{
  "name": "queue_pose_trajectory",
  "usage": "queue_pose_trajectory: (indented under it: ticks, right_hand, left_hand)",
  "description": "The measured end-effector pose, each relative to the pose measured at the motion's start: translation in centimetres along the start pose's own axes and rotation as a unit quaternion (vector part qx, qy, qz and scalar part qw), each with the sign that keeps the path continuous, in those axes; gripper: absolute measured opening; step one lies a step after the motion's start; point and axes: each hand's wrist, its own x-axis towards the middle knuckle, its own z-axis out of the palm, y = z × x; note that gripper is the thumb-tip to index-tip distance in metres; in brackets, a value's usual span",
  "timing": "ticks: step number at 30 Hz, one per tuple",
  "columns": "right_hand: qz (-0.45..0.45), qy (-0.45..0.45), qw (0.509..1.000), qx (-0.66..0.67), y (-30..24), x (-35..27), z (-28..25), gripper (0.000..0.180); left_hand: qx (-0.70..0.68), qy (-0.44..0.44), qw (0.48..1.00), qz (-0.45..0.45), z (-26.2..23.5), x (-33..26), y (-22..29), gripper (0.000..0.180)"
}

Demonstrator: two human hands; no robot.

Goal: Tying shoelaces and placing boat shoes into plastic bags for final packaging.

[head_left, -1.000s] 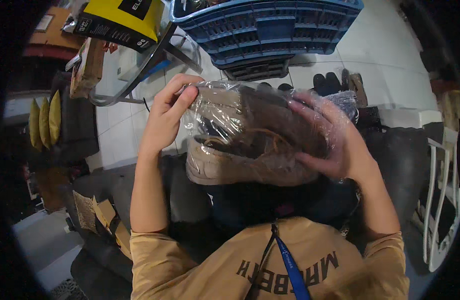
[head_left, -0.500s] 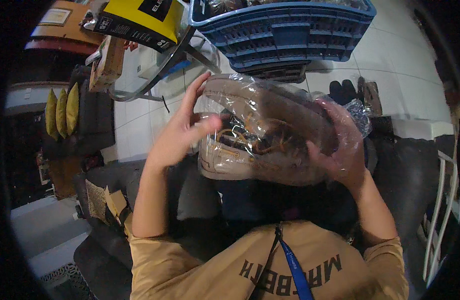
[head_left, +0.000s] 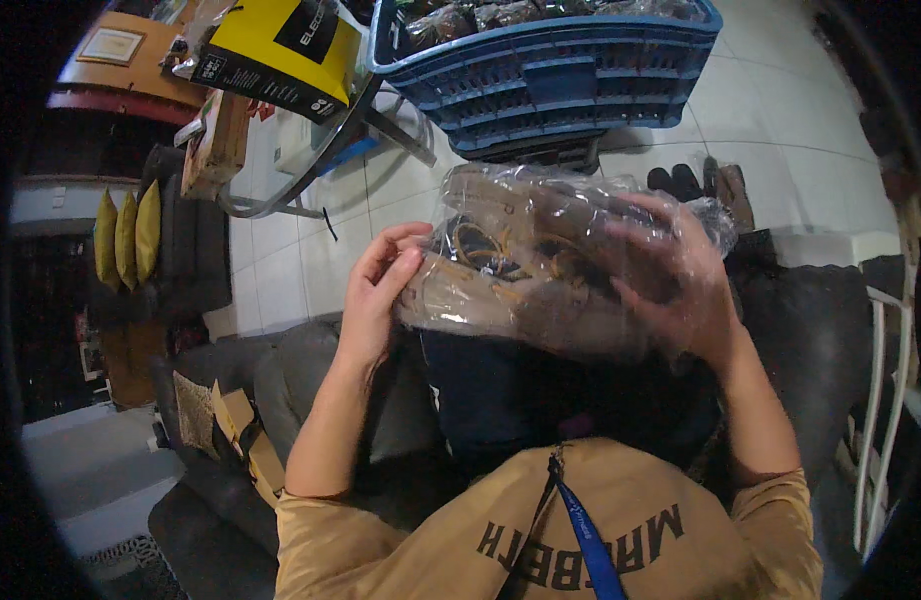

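Left hand pinches near end of clear plastic bag, fingers curled on film. Right hand wraps far end, seen through plastic. Tan shoe already inside bag, held over lap. Bag looks not yet sealed. Blue crate of bagged items ahead on floor; yellow box left.

A bagged pair of shoes sits between 2 hands, with a crate behind it.

Both hands hold a plastic-bagged tan shoe before a blue crate.
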Motion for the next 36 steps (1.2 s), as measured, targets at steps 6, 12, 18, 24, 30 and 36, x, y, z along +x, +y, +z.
queue_pose_trajectory:
  ticks: [6,12,18,24,30,36]
  right_hand:
    - [-0.024,0.032,0.999,0.014,-0.3,-3.2,-0.5,0.063]
    - [0.081,0.091,0.992,0.014,-0.5,-5.6,-1.1,0.054]
    - [0.193,0.166,0.964,0.071,1.0,-10.0,-3.4,0.052]
    - [0.244,0.172,0.947,0.117,2.0,-15.1,-8.3,0.060]
    - [0.350,0.254,0.883,0.181,0.3,-15.4,-16.0,0.060]
    - [0.325,0.304,0.891,0.086,-2.6,-14.0,-25.2,0.052]
  left_hand:
    - [0.166,0.010,0.982,0.084,1.2,3.4,0.2,0.058]
    - [0.166,-0.030,0.986,0.014,3.1,3.3,1.0,0.034]
    - [0.116,0.060,0.986,0.101,2.2,2.3,0.1,0.015]
    - [0.226,-0.052,0.972,0.026,1.6,2.1,0.8,0.016]
    - [0.313,-0.367,0.855,0.193,6.7,1.7,-0.2,0.071]
    - [0.385,-0.603,0.690,0.108,9.3,-0.6,-4.4,0.087]
